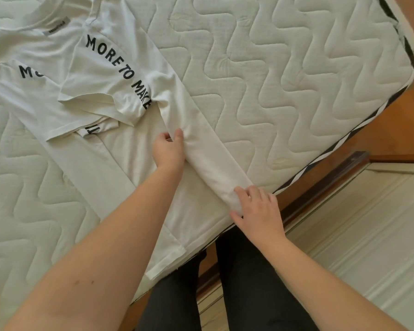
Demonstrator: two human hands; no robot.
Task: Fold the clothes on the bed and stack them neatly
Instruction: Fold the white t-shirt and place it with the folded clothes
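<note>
The shirt point(120, 130) lay spread on the mattress point(285, 75), its hem hanging just over the near edge, its collar toward the far left. Its right side was already turned in as a long band over the body, and the lettered sleeve was folded across the chest. The left hand point(169, 149) pinched the band's inner edge midway along the shirt, thumb and fingers curled on the cloth. The right hand point(257, 209) pressed on the band's hem end, fingers fairly straight. By my judgement the folding was early: the shirt's left side, the crosswise folds and any stacking remained.
</note>
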